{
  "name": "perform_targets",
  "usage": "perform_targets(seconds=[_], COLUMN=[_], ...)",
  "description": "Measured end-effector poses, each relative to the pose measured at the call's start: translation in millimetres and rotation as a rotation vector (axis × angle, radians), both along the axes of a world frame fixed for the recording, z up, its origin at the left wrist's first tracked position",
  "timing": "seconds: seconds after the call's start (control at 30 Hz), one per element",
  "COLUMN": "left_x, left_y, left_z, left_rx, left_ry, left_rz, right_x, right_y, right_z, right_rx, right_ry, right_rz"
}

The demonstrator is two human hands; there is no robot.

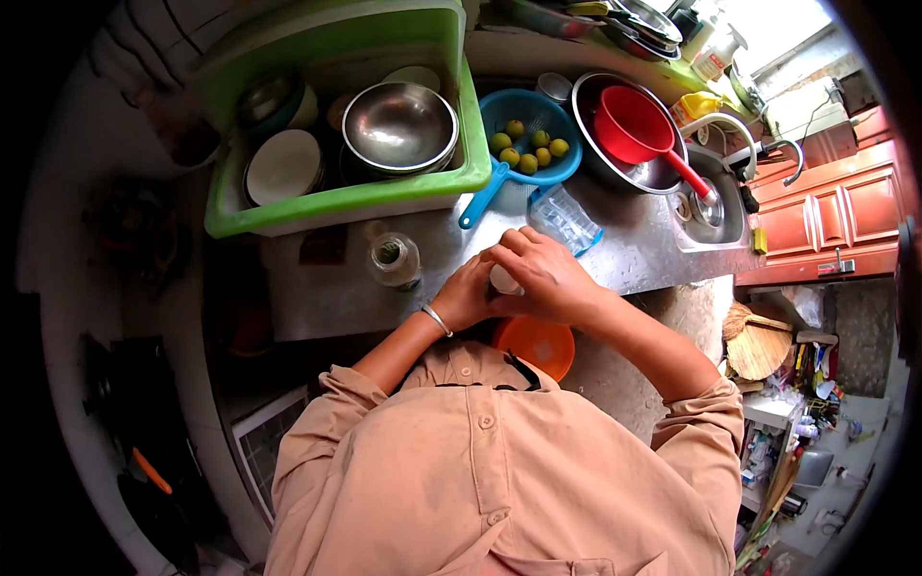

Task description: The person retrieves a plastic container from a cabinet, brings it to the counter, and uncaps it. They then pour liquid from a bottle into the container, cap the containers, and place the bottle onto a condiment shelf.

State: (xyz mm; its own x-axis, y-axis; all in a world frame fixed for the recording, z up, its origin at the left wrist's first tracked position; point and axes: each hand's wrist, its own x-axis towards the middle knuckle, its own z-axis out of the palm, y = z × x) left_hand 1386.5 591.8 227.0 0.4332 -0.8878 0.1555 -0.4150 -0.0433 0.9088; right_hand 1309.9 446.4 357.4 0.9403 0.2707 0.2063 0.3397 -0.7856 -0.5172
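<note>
A pale round thing (pixel 503 280) is held between the left hand (pixel 459 296) and the right hand (pixel 549 276), on the body side of the blue colander (pixel 562 115), with the fingers of both half-closed around it; its long axis is hidden by the grip. Left of the colander and nearer the body, a glass jar (pixel 395 271) is set on the desk (pixel 317 293), closest to the left hand, while a clear pack (pixel 565 221) is seen beside the colander, just beyond the right hand.

The colander (pixel 567 128) is blue, the dipper (pixel 634 125) red.
</note>
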Motion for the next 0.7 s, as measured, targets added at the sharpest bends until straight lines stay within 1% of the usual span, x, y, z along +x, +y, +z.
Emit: perform_targets(seconds=[0.07,0.13,0.2,0.23,0.27,0.33,0.4,0.43,0.5,0.53,0.6,0.63,0.7], left_x=[1,1,0,-1,-1,-1,0,0,1,1,0,-1,-1], left_y=[0,-1,1,1,1,0,3,4,3,3,2,2,3], left_z=[2,-4,-5,-4,-3,1,7,9,4,2,-2,-3,-3], left_rx=[0.014,0.058,0.062,0.062,0.064,0.045,0.079,0.11,0.104,0.096,0.054,0.01,0.044], left_ry=[0.021,-0.002,0.025,0.051,0.05,-0.058,-0.029,-0.002,0.027,0.055,0.021,-0.011,-0.014], left_rz=[0.024,-0.012,-0.004,0.001,0.003,0.038,0.026,0.015,0.002,-0.016,0.002,0.019,0.034], right_x=[-1,0,1,2,2,3,3,4,6,6,7,7,7], right_y=[1,-1,-6,-5,-4,-1,1,-1,-7,-8,-10,-11,-9], right_z=[-3,-6,-4,-4,-2,4,14,11,3,2,1,1,4], right_rx=[-0.211,-0.163,0.099,0.102,0.111,0.122,-0.135,-0.134,0.009,0.011,0.198,0.197,0.091], right_ry=[0.195,0.182,0.172,0.171,0.077,-0.015,0.281,0.281,0.254,0.253,0.264,0.264,0.103], right_rz=[-0.056,-0.014,0.146,0.147,0.106,0.068,-0.048,-0.045,0.126,0.131,0.184,0.187,0.119])
